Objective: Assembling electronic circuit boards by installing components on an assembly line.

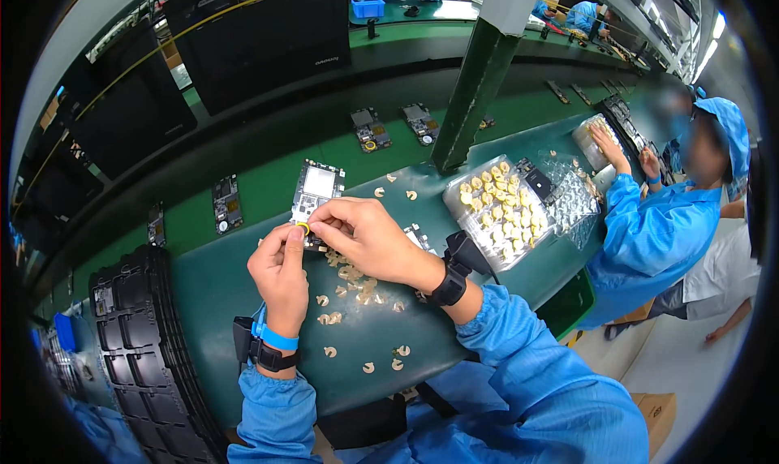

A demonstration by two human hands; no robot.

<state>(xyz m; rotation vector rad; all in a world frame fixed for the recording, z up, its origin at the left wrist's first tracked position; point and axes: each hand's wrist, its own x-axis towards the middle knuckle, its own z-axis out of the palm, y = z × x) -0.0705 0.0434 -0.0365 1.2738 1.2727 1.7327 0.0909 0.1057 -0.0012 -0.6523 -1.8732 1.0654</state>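
Note:
Above the near edge of the green bench, both my hands meet at a circuit board (pixel 313 196) with a large pale square on its upper half. A small yellow ring (pixel 303 228) shows at its lower part, between my fingertips. My left hand (pixel 278 281) is closed at the board's lower left edge, thumb and forefinger pinched. My right hand (pixel 369 238) is closed too, with thumb and fingers pinching at the yellow ring; it covers part of the board. Several cream notched tabs (pixel 350 279) lie scattered on the bench below my hands.
A clear tray (pixel 497 212) of round cream-and-gold pieces stands to the right beside bubble wrap (pixel 574 204). Black trays (pixel 146 342) are stacked at left. Boards (pixel 227 204) lie on the green strip behind. A green post (pixel 479 91) rises there. A co-worker (pixel 657 212) sits at right.

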